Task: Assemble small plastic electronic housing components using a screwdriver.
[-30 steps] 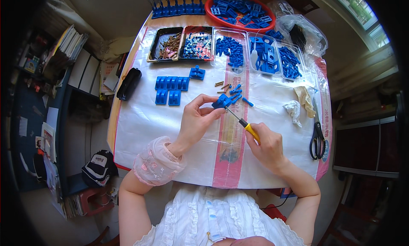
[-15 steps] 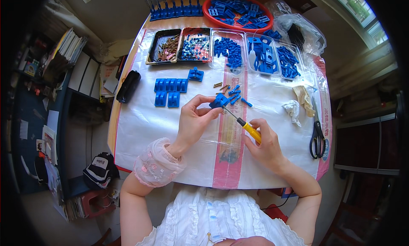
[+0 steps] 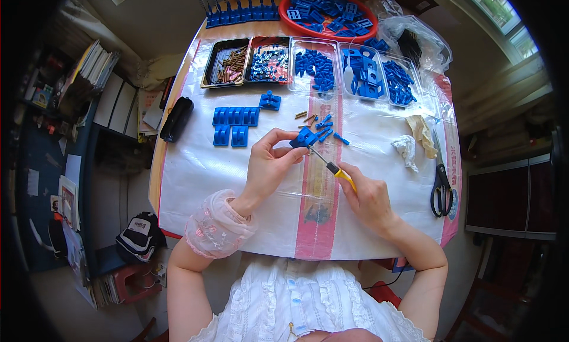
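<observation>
The left hand [image 3: 271,164] pinches a blue block [image 3: 303,137] between thumb and fingertips, just above the sheet [image 3: 261,223]. The right hand [image 3: 367,194], near and to the right, is closed round the yellow handle of a screwdriver [image 3: 332,168]; its shaft slants up-left to the block's near right edge. Whether the tip is seated there is too small to tell.

If the tip is off-centre or the push comes at that slant, it could slip and jab the left thumb, which lies right beside it. With only the fingertips holding, the block could also twist under turning force.

Just beyond the block lie loose pegs [image 3: 341,138] and brass screws [image 3: 301,114]; a jerk of the hand could scatter them. Left of the grip sits a group of similar blocks [image 3: 236,116], well apart. Farther beyond stand the parts trays [image 3: 290,82]; far right lie scissors [image 3: 441,194].
</observation>
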`<state>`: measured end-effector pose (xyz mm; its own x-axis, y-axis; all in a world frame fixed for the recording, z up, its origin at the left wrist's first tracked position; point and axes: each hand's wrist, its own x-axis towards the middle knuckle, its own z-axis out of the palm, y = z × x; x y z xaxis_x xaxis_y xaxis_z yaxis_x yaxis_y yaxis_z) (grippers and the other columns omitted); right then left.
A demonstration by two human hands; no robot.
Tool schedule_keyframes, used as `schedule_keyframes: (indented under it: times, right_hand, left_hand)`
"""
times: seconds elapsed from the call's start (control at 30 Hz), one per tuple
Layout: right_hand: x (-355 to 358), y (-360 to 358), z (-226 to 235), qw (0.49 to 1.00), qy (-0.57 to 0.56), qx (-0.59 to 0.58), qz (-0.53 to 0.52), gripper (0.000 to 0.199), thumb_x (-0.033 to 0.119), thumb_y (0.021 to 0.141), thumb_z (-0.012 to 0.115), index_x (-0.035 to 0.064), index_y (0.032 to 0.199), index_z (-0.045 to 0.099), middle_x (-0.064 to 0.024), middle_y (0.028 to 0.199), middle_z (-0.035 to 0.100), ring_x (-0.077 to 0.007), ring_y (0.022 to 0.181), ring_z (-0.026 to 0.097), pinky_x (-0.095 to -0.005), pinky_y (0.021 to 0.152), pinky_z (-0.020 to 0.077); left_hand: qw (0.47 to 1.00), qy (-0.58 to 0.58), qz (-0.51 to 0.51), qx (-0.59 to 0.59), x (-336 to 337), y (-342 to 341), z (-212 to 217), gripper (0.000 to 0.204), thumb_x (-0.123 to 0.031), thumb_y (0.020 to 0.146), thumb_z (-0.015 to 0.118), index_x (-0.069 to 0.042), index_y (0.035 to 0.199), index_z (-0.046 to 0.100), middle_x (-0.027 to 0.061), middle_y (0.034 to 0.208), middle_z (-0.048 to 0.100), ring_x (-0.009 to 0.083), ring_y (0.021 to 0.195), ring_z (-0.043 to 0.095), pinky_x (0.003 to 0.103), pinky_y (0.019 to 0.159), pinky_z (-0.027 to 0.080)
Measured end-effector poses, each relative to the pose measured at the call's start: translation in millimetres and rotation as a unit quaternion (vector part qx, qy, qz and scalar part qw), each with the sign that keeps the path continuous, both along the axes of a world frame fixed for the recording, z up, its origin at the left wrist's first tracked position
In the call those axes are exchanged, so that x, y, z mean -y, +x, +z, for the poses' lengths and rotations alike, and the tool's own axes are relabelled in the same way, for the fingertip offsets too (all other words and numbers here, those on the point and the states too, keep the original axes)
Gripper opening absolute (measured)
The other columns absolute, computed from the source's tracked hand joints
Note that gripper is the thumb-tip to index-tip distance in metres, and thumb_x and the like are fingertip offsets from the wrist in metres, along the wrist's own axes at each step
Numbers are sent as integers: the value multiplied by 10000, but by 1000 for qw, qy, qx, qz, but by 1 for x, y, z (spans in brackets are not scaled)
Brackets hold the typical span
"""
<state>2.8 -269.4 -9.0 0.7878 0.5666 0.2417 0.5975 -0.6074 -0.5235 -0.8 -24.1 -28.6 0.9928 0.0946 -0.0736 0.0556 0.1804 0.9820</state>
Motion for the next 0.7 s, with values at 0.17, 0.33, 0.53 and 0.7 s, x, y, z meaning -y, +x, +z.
schedule_keyframes:
  times: [0.17, 0.33, 0.53, 0.7]
  right_hand:
    - [-7, -1, -3, 992, 124, -8, 15, 384, 91, 828, 800, 26, 1103, 540, -143, 818, 656, -297, 569, 630, -366, 508, 481]
    - [1, 0, -3, 997, 75, -5, 11, 279, 75, 817, 783, 21, 932, 535, -161, 820, 601, -356, 632, 619, -428, 554, 504]
    - [1, 1, -1, 995, 81, -62, -1, 172, 92, 862, 743, -10, 927, 620, -166, 789, 641, -339, 644, 642, -413, 549, 492]
    - [0, 5, -4, 996, 70, -47, -3, 162, 110, 924, 688, -13, 1020, 644, -180, 833, 665, -347, 684, 661, -411, 588, 509]
  left_hand:
    - [1000, 18, 6, 10, 1, 1, 0, 270, 0, 899, 732, 26, 1144, 622, 116, 1020, 738, 156, 903, 736, 234, 788, 603]
    - [1000, 22, 4, 5, 0, 1, 0, 269, -2, 897, 734, 30, 1139, 620, 118, 1023, 737, 159, 909, 736, 234, 786, 603]
    - [1000, 6, 7, 8, 1, 0, 0, 267, 0, 896, 735, 25, 1134, 617, 119, 1039, 733, 160, 920, 735, 235, 793, 601]
    - [1000, 8, -4, -12, -2, 2, -1, 273, 19, 905, 722, 20, 1155, 611, 111, 1087, 718, 159, 941, 732, 221, 772, 588]
